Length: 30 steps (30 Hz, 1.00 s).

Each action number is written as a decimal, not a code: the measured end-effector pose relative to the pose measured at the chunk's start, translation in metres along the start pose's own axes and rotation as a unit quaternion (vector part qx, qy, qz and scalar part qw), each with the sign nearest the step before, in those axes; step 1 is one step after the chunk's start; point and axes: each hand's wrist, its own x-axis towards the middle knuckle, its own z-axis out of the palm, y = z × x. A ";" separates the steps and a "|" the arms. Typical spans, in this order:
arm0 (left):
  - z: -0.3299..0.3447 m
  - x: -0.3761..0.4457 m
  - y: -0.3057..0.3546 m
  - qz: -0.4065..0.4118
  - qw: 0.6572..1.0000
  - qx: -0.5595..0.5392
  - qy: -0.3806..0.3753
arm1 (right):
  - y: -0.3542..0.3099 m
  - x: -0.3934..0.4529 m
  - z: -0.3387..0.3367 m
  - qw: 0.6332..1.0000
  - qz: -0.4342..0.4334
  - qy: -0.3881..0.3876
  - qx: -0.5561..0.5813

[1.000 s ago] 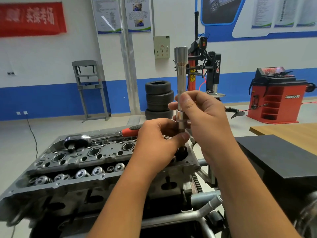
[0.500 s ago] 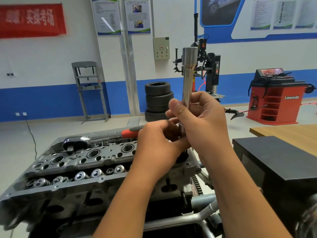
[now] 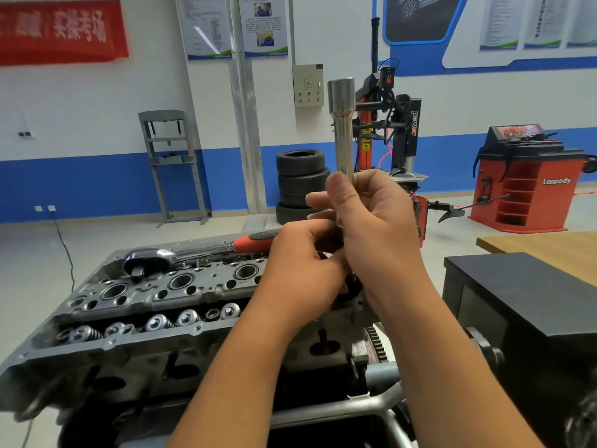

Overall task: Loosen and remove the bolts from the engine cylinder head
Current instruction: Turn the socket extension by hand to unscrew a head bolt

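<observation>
Socket extension [image 3: 342,130] upright, wide end up, in hands [image 3: 371,227].

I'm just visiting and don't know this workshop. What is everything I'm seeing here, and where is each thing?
cylinder head: one, grey metal, low left, on a stand
ratchet wrench: one, chrome with red and black handle, lying on the cylinder head's far edge
long socket tool: one, silver, upright at centre, held by both hands
tyres: three, black, stacked by the far wall
press frame: one, grey, against the wall on the left
tyre changer: one, red and black, behind the tool
wheel balancer: one, red, far right
black box: one, right foreground
wooden table: one, brown, right edge
red banner: one, upper left wall
left hand: grips the tool's lower end
right hand: grips the shaft
</observation>
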 end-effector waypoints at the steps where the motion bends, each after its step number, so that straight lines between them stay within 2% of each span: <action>1: -0.001 0.000 0.001 -0.008 1.000 -0.010 -0.013 | 0.000 0.000 0.000 1.000 0.003 -0.006 -0.009; 8: 0.003 0.002 -0.003 -0.001 0.996 0.058 0.074 | -0.003 -0.001 0.000 1.000 0.000 -0.016 0.015; 13: -0.001 0.001 0.000 -0.016 1.000 -0.020 -0.009 | -0.004 -0.001 0.001 1.000 -0.004 -0.009 -0.008; 15: -0.001 0.000 0.001 -0.022 0.999 -0.029 -0.020 | -0.005 0.001 -0.001 1.000 0.011 -0.008 0.001; 24: 0.003 0.001 -0.004 0.013 0.995 0.035 0.090 | -0.005 -0.001 -0.002 1.000 0.006 0.002 0.018; 30: -0.001 0.001 -0.002 0.001 1.000 -0.025 -0.015 | -0.006 0.000 -0.002 1.000 -0.007 0.005 0.001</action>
